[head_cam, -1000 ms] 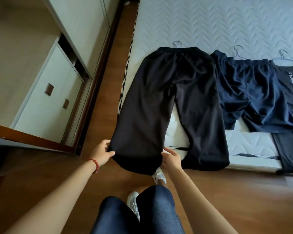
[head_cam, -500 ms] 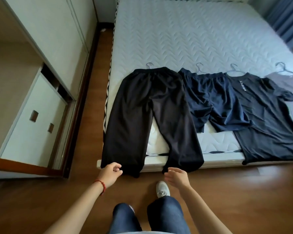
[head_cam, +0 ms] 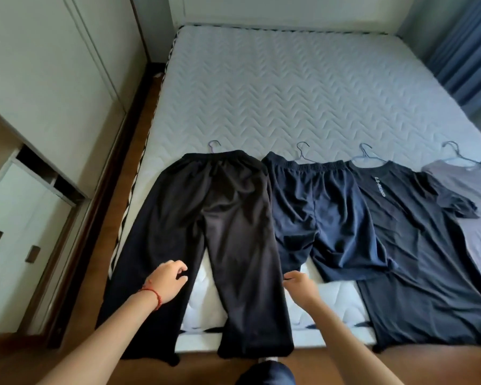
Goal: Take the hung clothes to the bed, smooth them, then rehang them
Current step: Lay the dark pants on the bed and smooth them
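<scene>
The bed bears trousers, shorts and two shirts.
</scene>
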Tool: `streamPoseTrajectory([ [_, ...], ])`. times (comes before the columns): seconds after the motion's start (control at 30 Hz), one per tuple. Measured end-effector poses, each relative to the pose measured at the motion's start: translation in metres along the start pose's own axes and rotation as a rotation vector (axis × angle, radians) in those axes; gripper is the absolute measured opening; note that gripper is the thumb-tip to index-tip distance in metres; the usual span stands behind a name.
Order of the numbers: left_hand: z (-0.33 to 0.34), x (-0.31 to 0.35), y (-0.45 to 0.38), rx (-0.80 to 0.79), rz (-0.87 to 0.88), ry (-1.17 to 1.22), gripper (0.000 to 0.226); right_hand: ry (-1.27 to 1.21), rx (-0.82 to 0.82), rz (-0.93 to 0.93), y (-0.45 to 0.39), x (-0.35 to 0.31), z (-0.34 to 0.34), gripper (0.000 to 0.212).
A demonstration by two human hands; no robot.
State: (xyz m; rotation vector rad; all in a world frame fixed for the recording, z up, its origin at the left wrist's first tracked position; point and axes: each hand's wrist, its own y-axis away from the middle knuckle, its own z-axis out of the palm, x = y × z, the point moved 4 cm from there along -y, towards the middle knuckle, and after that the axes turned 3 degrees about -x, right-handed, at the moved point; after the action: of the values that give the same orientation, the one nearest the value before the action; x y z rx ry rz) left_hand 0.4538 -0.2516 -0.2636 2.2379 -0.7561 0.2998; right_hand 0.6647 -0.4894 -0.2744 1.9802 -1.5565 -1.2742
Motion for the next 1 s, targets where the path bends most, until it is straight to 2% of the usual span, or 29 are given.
streamPoseTrajectory([
  [0.1,-0.005,0.044,-0.044,-0.030,-0.017,-0.049,0.031,0.043,0.027,0.003,-0.042,-0.007,-0.062,0.028],
  [0.23,-0.027,0.097,-0.107,0.044,0.005,-0.048,0.031,0.046,0.056,-0.008,-0.106,-0.026,-0.132,0.029],
  [0.4,-0.063,0.116,-0.187,0.134,-0.008,-0.081,0.032,-0.013,0.061,-0.032,-0.185,-0.058,-0.177,0.032],
  [0.6,-0.092,0.104,-0.293,0.210,-0.057,-0.089,0.036,-0.055,0.089,-0.057,-0.275,-0.090,-0.179,0.033],
  [0.77,-0.092,0.081,-0.373,0.185,-0.065,-0.148,0.039,-0.047,0.154,-0.052,-0.351,-0.109,-0.171,0.032],
  [1.0,-0.099,0.074,-0.466,0.256,-0.046,-0.236,0.041,-0.057,0.241,-0.068,-0.457,-0.149,-0.157,0.039],
])
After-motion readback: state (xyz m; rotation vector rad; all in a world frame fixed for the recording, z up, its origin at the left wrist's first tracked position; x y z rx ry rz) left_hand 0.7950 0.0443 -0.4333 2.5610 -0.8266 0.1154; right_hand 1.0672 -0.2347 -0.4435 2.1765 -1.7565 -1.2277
